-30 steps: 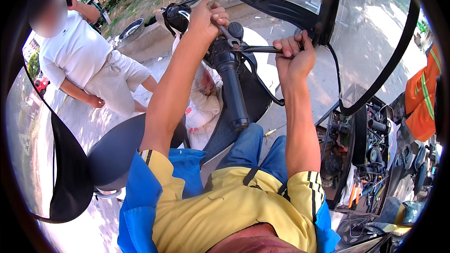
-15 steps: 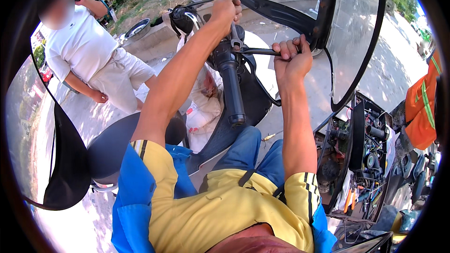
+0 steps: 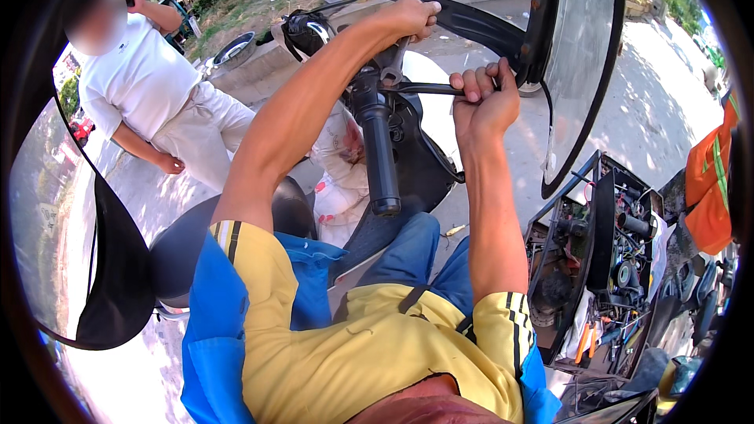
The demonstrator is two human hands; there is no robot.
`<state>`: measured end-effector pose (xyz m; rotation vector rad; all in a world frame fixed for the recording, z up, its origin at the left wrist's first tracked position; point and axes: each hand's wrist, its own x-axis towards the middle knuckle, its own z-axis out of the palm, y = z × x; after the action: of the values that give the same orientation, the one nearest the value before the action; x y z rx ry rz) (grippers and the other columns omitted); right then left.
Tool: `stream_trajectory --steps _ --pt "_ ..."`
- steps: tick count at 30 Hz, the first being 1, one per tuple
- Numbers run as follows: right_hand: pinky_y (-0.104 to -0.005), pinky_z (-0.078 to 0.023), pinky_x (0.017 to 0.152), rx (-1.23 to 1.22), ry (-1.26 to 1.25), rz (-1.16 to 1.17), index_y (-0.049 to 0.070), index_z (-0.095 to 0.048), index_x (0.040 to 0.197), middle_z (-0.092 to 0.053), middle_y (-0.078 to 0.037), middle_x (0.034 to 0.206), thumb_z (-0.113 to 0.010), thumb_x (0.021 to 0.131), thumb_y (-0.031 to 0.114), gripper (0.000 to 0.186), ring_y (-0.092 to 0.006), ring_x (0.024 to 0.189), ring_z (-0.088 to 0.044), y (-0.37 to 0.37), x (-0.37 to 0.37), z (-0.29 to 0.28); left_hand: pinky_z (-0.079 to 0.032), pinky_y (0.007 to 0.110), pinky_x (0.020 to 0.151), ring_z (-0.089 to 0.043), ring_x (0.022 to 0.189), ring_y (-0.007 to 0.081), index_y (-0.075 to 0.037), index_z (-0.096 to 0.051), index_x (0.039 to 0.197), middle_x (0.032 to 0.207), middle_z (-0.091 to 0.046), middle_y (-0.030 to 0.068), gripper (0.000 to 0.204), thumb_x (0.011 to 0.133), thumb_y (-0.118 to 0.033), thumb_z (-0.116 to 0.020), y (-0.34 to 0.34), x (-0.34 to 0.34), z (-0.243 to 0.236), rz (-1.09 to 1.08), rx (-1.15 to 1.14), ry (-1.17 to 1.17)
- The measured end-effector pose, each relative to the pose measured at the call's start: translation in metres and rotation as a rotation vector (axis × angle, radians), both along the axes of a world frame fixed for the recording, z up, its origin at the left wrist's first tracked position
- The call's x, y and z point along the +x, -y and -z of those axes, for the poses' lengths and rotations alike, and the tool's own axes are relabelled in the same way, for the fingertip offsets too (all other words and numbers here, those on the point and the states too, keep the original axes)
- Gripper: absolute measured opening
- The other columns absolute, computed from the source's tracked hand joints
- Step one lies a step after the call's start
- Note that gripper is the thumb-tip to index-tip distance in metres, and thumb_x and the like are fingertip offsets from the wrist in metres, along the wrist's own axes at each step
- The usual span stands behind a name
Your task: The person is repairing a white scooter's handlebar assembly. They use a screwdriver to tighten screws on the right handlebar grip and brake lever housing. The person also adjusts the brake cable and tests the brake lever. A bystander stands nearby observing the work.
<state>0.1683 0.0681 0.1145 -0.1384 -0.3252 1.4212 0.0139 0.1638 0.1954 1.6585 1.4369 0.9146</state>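
My left hand (image 3: 411, 17) is closed round the upper end of a metal open-end wrench (image 3: 393, 72). The wrench slants down, its jaw at the joint beside the handlebar's black rubber grip (image 3: 380, 159). My right hand (image 3: 487, 98) has its fingers curled over a slim black rod (image 3: 428, 89). That rod runs sideways from the same joint; whether it is a lever or a mirror stem is unclear. The jaw partly hides the nut or bolt under it.
A clear windshield panel (image 3: 583, 55) with a black frame stands at the right. Below it is an open toolbox (image 3: 601, 267) full of tools and parts. An orange vest (image 3: 711, 180) lies beyond. A person in white (image 3: 141, 71) stands at the left, near a black seat (image 3: 184, 255).
My left hand has swung to the right, and the wrench with it, now leaning right. My right hand has shifted slightly left, still on the black rod.
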Motion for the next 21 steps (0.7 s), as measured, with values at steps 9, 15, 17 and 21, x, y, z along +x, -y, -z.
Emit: stream_trajectory --steps 9,15,17,21 --pt "-0.0357 -0.037 0.062 -0.011 -0.031 -0.023 0.011 -0.045 0.082 -0.024 0.002 0.059 -0.05 0.107 0.021 0.028 -0.0136 0.052 -0.025 -0.005 0.0 0.005 -0.022 0.031 0.042 -0.027 0.043 0.0094 -0.013 -0.046 0.073 0.053 -0.036 -0.0032 0.043 0.11 -0.033 -0.048 0.009 0.031 0.003 0.153 0.028 -0.077" --pt "-0.0359 -0.037 0.063 -0.004 -0.017 -0.019 0.01 -0.044 0.082 -0.023 0.003 0.059 -0.049 0.108 0.022 0.029 -0.0136 0.052 -0.025 -0.007 0.001 0.008 -0.018 0.029 0.043 -0.02 0.045 0.0075 -0.015 -0.043 0.074 0.054 -0.029 -0.0067 0.042 0.111 -0.036 -0.046 0.007 0.036 0.004 0.237 -0.035 -0.008" --pt "-0.0361 -0.037 0.062 -0.011 -0.016 -0.021 0.011 -0.044 0.082 -0.023 0.003 0.059 -0.049 0.108 0.022 0.029 -0.0136 0.052 -0.025 -0.007 0.0 0.008 -0.018 0.029 0.043 -0.019 0.046 0.0073 -0.015 -0.042 0.074 0.055 -0.028 -0.007 0.042 0.11 -0.035 -0.046 0.008 0.042 0.005 0.328 -0.089 -0.01" --pt "-0.0363 -0.036 0.062 -0.012 -0.02 -0.034 0.011 -0.044 0.083 -0.024 0.003 0.059 -0.048 0.109 0.022 0.028 -0.0135 0.052 -0.026 -0.008 0.001 0.008 -0.015 0.028 0.043 -0.019 0.048 0.0066 -0.016 -0.041 0.073 0.056 -0.027 -0.0077 0.042 0.11 -0.035 -0.047 0.013 0.046 0.004 0.371 -0.12 -0.01"
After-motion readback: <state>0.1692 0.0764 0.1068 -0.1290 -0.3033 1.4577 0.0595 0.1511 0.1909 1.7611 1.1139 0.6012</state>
